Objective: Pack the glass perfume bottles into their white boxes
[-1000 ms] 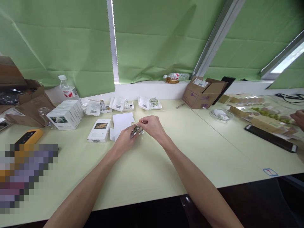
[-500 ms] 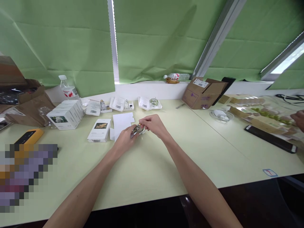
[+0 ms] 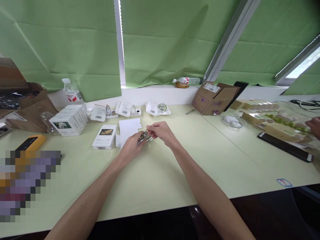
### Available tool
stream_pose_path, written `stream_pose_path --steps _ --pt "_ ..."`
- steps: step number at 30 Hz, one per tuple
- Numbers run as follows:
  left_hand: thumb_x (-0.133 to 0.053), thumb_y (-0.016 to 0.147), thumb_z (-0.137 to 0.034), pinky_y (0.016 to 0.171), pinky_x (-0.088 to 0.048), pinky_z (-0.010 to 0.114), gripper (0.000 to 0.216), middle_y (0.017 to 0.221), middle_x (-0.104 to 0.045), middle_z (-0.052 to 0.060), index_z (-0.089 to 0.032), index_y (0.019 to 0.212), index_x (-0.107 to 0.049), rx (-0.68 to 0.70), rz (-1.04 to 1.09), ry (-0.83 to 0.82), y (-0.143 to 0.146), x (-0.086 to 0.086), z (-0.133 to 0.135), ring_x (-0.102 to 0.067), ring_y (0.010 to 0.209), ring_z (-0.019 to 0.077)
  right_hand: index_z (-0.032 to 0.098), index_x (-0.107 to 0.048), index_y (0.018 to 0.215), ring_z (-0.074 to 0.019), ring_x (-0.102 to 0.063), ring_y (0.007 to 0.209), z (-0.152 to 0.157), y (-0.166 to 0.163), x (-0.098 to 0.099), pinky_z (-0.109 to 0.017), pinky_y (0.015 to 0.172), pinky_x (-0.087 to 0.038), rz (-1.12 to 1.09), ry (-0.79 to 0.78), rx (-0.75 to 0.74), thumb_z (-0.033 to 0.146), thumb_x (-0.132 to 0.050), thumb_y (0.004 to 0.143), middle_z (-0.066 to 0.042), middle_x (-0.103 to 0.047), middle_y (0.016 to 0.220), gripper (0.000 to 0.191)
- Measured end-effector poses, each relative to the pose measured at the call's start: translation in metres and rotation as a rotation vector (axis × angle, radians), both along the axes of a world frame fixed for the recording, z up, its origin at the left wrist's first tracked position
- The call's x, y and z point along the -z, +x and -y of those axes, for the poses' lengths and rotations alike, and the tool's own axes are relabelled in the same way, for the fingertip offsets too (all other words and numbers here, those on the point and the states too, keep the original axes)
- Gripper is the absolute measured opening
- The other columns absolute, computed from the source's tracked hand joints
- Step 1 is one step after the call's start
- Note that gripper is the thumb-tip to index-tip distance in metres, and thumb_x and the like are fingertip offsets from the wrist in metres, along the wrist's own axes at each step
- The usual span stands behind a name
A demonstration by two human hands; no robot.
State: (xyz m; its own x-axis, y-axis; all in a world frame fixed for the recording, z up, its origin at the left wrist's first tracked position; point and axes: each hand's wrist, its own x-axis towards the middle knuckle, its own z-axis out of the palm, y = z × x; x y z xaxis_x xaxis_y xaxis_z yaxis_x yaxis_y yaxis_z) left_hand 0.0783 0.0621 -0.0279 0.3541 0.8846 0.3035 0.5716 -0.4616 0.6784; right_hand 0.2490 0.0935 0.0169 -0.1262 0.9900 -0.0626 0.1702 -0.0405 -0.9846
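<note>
My left hand (image 3: 132, 146) is closed around a small shiny glass bottle (image 3: 144, 136) with a gold-coloured neck. At the top of that bottle, my right hand (image 3: 160, 130) has its fingers pinched together at the neck; whether a separate cap is between them is hidden. Behind my left hand lies an unfolded white card box (image 3: 128, 128). Left of it, a closed white box (image 3: 104, 137) with a yellow flower picture rests flat. Farther back, a round glass bottle (image 3: 162, 107) sits in an opened white box.
Several white boxes (image 3: 67, 124) stand at the left, near a yellow-and-black device (image 3: 31, 143). Opened boxes with small bottles (image 3: 108, 110) line the wall. A cardboard box (image 3: 212, 100), a white cable (image 3: 232, 121) and a black bar (image 3: 285, 146) are rightward. Another person's hand (image 3: 313, 126) is at the right edge.
My right fingers have shifted very slightly at the bottle's neck, and the bottle's visible angle differs a little. Both hands stay in the same place.
</note>
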Motion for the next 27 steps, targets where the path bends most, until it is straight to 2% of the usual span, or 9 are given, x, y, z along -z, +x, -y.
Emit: stream_pose_path --steps 10,20,27 --pt "-0.049 0.091 -0.030 0.072 -0.044 0.029 0.024 0.099 -0.068 0.004 -0.025 0.113 -0.056 -0.001 0.002 -0.003 -0.0004 0.0023 -0.0018 -0.062 0.086 0.0216 0.013 -0.066 0.064 -0.0129 -0.056 0.053 -0.0013 0.0000 0.0012 -0.024 0.048 -0.047 -0.055 -0.054 -0.013 0.030 -0.070 0.078 -0.006 -0.064 0.062 0.023" --pt "-0.050 0.090 -0.028 0.068 -0.043 0.028 0.023 0.094 -0.068 0.004 -0.024 0.112 -0.056 -0.016 -0.035 0.009 0.0000 0.0000 -0.0011 -0.061 0.079 0.0204 0.015 -0.064 0.071 -0.0142 -0.060 0.056 -0.0017 -0.0023 0.0026 -0.023 0.047 -0.049 -0.035 -0.052 0.024 0.026 -0.068 0.080 -0.006 -0.065 0.063 0.015" --pt "-0.050 0.091 -0.028 0.069 -0.043 0.027 0.025 0.098 -0.068 0.004 -0.025 0.115 -0.055 -0.017 -0.008 0.016 0.0005 0.0028 -0.0014 -0.063 0.083 0.0207 0.015 -0.061 0.070 -0.0149 -0.061 0.056 -0.0008 -0.0034 0.0041 -0.023 0.048 -0.049 0.017 -0.011 0.047 0.027 -0.065 0.081 -0.006 -0.067 0.064 0.017"
